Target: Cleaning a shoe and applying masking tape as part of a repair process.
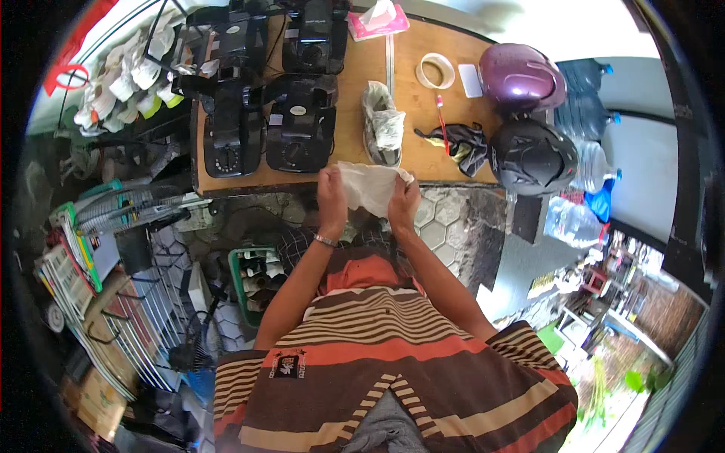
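Between my two hands a white tissue is stretched out, just off the table's front edge. My left hand pinches its left side and my right hand pinches its right side; the fingers of both are closed. Straight ahead on the wooden table lies a grey shoe, its toe or heel pointing at me; which end I cannot tell. Crumpled whitish paper or tissue sits in and over it. A pink tissue pack lies at the table's far edge.
Several black machines stand on the table's left. To the right are a tape roll, a red-handled brush, a dark cloth bundle, a purple helmet and a black helmet. A green crate stands below.
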A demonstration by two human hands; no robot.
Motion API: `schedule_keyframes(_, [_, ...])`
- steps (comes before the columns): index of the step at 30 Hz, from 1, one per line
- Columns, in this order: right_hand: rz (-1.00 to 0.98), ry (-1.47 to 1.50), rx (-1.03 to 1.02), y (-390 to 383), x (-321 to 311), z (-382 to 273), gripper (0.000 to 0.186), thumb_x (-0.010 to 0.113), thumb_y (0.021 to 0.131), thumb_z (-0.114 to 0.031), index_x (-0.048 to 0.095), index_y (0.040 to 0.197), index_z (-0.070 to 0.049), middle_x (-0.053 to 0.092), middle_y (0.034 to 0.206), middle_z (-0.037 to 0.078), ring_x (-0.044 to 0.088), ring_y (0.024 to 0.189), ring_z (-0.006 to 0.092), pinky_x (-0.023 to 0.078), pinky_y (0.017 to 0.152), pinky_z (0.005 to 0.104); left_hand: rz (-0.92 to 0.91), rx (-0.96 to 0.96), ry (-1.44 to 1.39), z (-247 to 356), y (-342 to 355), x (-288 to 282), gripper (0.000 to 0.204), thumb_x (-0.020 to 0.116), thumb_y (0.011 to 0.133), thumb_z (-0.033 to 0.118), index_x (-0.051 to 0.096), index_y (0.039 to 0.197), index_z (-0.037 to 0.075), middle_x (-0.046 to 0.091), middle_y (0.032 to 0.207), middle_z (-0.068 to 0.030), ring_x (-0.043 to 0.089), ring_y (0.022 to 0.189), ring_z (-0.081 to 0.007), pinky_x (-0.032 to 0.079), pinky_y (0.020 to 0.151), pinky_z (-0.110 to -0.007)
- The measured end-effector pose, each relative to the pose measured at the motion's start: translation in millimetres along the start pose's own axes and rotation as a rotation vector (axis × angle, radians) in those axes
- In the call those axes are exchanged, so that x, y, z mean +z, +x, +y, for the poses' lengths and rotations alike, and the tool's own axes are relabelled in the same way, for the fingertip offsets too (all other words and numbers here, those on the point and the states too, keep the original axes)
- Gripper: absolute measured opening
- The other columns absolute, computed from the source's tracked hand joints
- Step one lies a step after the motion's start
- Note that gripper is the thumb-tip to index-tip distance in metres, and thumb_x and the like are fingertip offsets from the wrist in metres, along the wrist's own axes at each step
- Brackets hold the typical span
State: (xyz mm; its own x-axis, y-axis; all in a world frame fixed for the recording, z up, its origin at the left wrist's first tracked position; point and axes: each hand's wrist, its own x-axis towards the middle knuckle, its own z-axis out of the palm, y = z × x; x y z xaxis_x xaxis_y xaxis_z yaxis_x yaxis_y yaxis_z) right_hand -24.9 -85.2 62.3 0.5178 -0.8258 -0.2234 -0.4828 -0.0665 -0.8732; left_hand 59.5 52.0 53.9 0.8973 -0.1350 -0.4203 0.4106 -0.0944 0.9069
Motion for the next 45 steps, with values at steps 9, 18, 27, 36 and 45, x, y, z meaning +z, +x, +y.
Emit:
schedule_keyframes(9, [-0.224, -0.025, -0.245, 53, -48, 68, 0.021, 0.053, 0.108, -0.020, 0.062, 0.106, -0.001, 0.060, 0.081, 0.011, 0.058, 0.075, 0.0175, 0.048, 0.068, 0.0356, 0.250, 0.007, 0.105, -88, -47, 89, 0.041, 0.053, 0.109, 0.034, 0.064, 0.103, -0.004, 0.066, 0.085, -0.0151, 0.059, 0.076, -0.0199, 0.049, 0.073, -0.040])
schedule_keyframes(18, [-0.102, 0.083, -0.505, 150, 8, 83, 0.026, 0.050, 0.109, -0.018, 0.057, 0.091, 0.000, 0.052, 0.076, 0.001, 0.045, 0.071, 0.0108, 0.040, 0.063, 0.0309, 0.421, 0.296, 0.274, -81, 46, 111, 0.044, 0.050, 0.111, 0.037, 0.063, 0.098, -0.003, 0.057, 0.072, -0.0181, 0.051, 0.064, -0.0244, 0.045, 0.062, -0.041])
schedule_keyframes(27, [-0.160, 0.231, -0.453, 160, 22, 82, 0.040, 0.049, 0.112, -0.029, 0.054, 0.082, -0.004, 0.048, 0.070, -0.005, 0.042, 0.066, 0.0053, 0.035, 0.057, 0.0282, 0.340, 0.496, 0.250, -69, 66, 111, 0.039, 0.052, 0.110, 0.036, 0.061, 0.095, 0.001, 0.055, 0.068, -0.0179, 0.051, 0.056, -0.0334, 0.042, 0.056, -0.041])
schedule_keyframes(36, [-0.104, 0.236, -0.349, 171, 26, 83, 0.043, 0.054, 0.110, -0.031, 0.059, 0.083, 0.001, 0.052, 0.069, -0.001, 0.044, 0.066, 0.0074, 0.037, 0.056, 0.0302, 0.352, 0.556, 0.284, -66, 82, 112, 0.043, 0.052, 0.110, 0.040, 0.060, 0.091, 0.003, 0.053, 0.066, -0.0165, 0.050, 0.055, -0.0310, 0.042, 0.055, -0.040])
schedule_keyframes(45, [-0.180, 0.072, -0.400, 188, 33, 96, 0.039, 0.053, 0.111, -0.035, 0.059, 0.088, -0.003, 0.056, 0.079, 0.000, 0.050, 0.070, 0.0080, 0.041, 0.061, 0.0283, 0.379, 0.488, 0.332, -90, 88, 114, 0.039, 0.050, 0.109, 0.042, 0.062, 0.107, 0.004, 0.065, 0.079, -0.0166, 0.064, 0.070, -0.0373, 0.050, 0.064, -0.046])
